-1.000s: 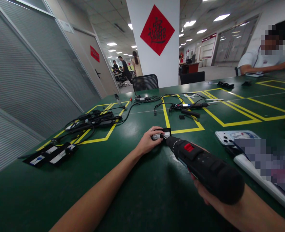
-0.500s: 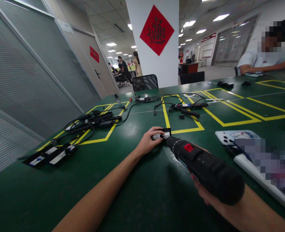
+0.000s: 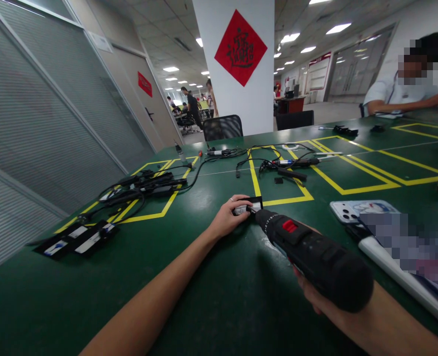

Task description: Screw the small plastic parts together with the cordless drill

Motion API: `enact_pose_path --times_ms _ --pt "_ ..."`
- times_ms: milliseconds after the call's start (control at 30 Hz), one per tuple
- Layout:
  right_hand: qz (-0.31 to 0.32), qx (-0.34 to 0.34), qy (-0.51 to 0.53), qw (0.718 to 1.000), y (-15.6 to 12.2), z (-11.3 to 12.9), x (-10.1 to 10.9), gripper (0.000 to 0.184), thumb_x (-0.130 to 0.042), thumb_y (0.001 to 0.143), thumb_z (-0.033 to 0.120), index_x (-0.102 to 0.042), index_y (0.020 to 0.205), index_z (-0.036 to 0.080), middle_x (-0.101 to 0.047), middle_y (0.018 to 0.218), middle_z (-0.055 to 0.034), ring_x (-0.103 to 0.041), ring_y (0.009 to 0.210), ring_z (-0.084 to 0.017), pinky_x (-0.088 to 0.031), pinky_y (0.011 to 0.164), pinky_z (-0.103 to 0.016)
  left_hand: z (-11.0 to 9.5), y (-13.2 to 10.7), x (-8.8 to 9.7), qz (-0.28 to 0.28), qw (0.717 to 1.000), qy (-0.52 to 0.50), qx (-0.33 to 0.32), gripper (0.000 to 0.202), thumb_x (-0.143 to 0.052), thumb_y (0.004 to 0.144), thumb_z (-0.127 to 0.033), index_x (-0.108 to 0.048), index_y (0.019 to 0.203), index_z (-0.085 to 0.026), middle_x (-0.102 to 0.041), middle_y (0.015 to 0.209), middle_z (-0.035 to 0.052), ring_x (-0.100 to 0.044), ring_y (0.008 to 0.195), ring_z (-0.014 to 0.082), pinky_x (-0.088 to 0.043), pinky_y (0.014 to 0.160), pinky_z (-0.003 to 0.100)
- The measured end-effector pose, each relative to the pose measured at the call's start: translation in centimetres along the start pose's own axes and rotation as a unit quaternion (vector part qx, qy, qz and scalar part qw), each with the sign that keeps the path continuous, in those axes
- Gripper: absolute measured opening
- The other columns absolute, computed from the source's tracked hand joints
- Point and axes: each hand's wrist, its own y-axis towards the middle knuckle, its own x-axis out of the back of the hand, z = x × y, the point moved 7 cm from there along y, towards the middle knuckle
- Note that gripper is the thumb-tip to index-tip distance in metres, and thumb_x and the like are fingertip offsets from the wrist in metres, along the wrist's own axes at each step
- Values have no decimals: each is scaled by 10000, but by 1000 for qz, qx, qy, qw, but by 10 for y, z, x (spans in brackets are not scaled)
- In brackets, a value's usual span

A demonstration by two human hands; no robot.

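My left hand (image 3: 226, 217) is closed on a small black part with a white label (image 3: 249, 205), pressing it onto the green table (image 3: 211, 296). My right hand (image 3: 315, 294) grips a black electric screwdriver (image 3: 311, 257) with a red switch. The tool lies tilted, its tip touching the small part just right of my left fingers. Most of my right hand is hidden under the tool body.
Black adapters and tangled cables (image 3: 144, 185) lie at the left within yellow tape lines. Two flat labelled black parts (image 3: 75, 238) sit near the left edge. A phone (image 3: 356, 210) lies at right. Soldering tools (image 3: 296, 163) rest further back. Another person (image 3: 404, 91) sits at far right.
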Motion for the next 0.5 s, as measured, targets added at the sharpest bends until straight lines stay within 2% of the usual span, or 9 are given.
enact_pose_path --times_ms 167,367,500 --pt "15 -6 11 1000 0 -1 1 632 -555 623 44 -512 1192 318 -625 1164 16 -572 1089 -289 -550 832 -424 0 0 1 0 1000 -11 -1 201 -571 762 -196 -649 948 -195 -514 1193 71 -476 1131 200 -333 1033 365" --pt "31 -4 -3 1000 -1 1 1 679 -592 618 73 -481 1241 320 -639 1134 6 -572 1084 -305 -553 821 -431 1 0 0 -2 1000 -9 1 201 -564 766 -198 -646 949 -191 -514 1192 75 -471 1139 204 -329 1036 375" --pt "19 -1 -12 1000 -2 2 1 631 -546 658 61 -485 1232 317 -658 1100 -4 -618 1021 -269 -564 797 -402 0 -1 0 -3 1000 -5 0 204 -558 766 -192 -644 951 -190 -513 1192 75 -469 1141 203 -330 1033 373"
